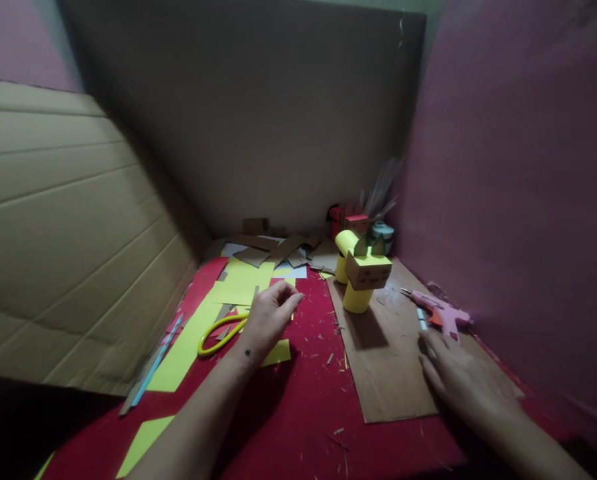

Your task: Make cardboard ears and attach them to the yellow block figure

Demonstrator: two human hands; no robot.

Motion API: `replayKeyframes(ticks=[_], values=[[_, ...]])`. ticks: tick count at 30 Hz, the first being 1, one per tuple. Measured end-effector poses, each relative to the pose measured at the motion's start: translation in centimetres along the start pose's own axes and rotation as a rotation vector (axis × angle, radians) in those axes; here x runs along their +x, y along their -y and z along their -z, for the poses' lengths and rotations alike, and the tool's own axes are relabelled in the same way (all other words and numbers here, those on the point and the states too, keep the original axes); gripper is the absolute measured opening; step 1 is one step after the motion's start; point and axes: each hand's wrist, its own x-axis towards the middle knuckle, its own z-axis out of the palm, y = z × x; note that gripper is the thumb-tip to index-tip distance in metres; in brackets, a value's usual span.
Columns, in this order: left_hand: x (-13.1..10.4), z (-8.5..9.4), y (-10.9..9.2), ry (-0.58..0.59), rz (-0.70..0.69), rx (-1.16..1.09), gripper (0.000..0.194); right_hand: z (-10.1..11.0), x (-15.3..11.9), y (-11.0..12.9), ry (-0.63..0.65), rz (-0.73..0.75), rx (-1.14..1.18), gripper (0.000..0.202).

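Note:
My left hand (274, 312) hovers over the red table, thumb and fingertips pinched together. Whatever it may hold is too small to make out. Beside and partly behind that wrist is a yellow loop handle (223, 335), like a pair of scissors' grip. Low over the cardboard sheet (393, 383), my right hand (453, 373) has its fingers closed at the lower end of a short white-and-blue stick (421, 319). Just beyond lies a pink glue gun (441, 310). A cat-like figure of yellow paper tubes and a cardboard box head (368, 272) stands upright on the sheet.
Yellow paper strips (188, 350) and a light-blue pencil (157, 360) lie at left. Cardboard scraps (288, 250) are heaped at the back. Behind the figure are a red box figure (357, 221) and a teal jar (382, 233). Cardboard (68, 253) and a pink wall (518, 200) flank the table.

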Motion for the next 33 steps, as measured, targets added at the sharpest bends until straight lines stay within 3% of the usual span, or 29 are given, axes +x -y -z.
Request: replayKeyframes(ticks=[3, 8, 9, 11, 14, 16, 19, 22, 24, 26, 28, 30, 31, 33], values=[[-0.1, -0.3, 0.3, 0.03, 0.029, 0.003, 0.031, -0.4, 0.1, 0.5, 0.018, -0.067, 0.006, 0.032], [-0.2, -0.5, 0.9, 0.053, 0.048, -0.043, 0.031, -0.2, -1.1, -0.1, -0.084, -0.24, 0.115, 0.042], [-0.3, -0.7, 0.8, 0.069, 0.043, -0.063, 0.029, -0.1, -1.6, 0.0, -0.095, -0.255, 0.177, 0.04], [-0.8, -1.4, 0.5, 0.129, 0.025, -0.116, 0.021, 0.3, -2.7, 0.5, -0.109, -0.31, 0.558, 0.038], [-2.0, -2.9, -0.2, 0.265, 0.015, -0.241, 0.013, 0.8, -3.7, 2.4, 0.044, -0.371, 1.039, 0.028], [-2.8, -3.9, -0.6, 0.385, 0.054, -0.346, 0.021, 1.0, -3.8, 4.1, 0.201, -0.366, 1.261, 0.026], [-3.6, -4.9, -0.6, 0.544, 0.145, -0.491, 0.037, 1.2, -3.5, 6.6, 0.307, -0.289, 1.401, 0.023], [-3.6, -5.3, -0.3, 0.582, 0.2, -0.607, 0.027, 1.6, -3.3, 8.3, 0.383, -0.163, 1.438, 0.024], [-3.4, -5.2, -0.1, 0.557, 0.22, -0.665, 0.023, 1.8, -3.1, 8.2, 0.414, -0.085, 1.401, 0.029], [-3.0, -4.8, 0.0, 0.507, 0.237, -0.717, 0.023, 1.4, -2.9, 7.0, 0.384, -0.031, 1.2, 0.033], [-2.6, -4.2, 0.1, 0.431, 0.253, -0.77, 0.022, 0.3, -2.4, 4.8, 0.21, -0.104, 0.85, 0.037], [-2.1, -3.6, 0.1, 0.35, 0.264, -0.816, 0.023, -1.2, -1.7, 2.3, 0.044, -0.08, 0.455, 0.039], [-2.0, -3.3, 0.1, 0.313, 0.269, -0.835, 0.024, -1.9, -1.2, 1.2, 0.027, -0.043, 0.301, 0.036], [-1.7, -2.9, 0.0, 0.255, 0.274, -0.871, 0.024, -2.9, -0.2, -0.5, 0.028, -0.021, 0.234, 0.025]])
